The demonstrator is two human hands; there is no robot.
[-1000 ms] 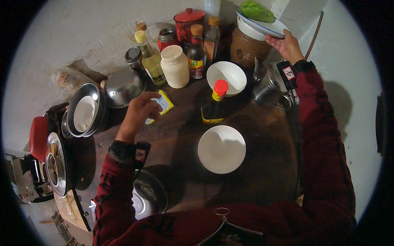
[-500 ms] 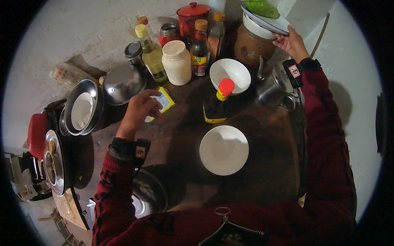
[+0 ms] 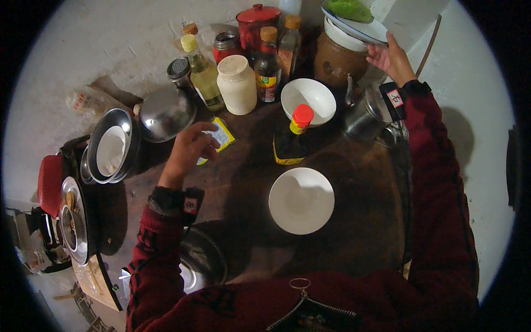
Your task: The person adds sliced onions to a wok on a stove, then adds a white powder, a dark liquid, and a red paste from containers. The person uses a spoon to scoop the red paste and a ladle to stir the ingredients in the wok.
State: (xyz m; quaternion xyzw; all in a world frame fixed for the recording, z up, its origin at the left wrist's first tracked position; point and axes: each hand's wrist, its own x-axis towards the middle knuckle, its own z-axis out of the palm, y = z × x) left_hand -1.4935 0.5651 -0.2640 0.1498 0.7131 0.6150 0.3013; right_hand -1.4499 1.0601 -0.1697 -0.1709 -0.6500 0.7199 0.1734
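My left hand [image 3: 193,145] hovers over a yellow-and-white packet [image 3: 223,134] on the dark table, its fingers loosely bent and apart. At the far right my right hand [image 3: 394,60] grips the rim of a white plate [image 3: 362,32], thumb at the edge and fingers below. Green leaves [image 3: 349,10] lie on the plate, which tilts above a white bowl [image 3: 344,39] on top of a brown clay jar [image 3: 337,63]. An empty white bowl [image 3: 301,201] stands in the middle of the table. Behind it is a dark square bottle with a red cap [image 3: 302,114].
A second white bowl [image 3: 315,99] and a metal kettle [image 3: 365,116] stand at the back right. Several bottles, a cream jar [image 3: 237,86] and a red lidded pot [image 3: 258,25] line the wall. Metal bowls [image 3: 133,145] sit at left; a metal basin [image 3: 204,254] is near my left forearm.
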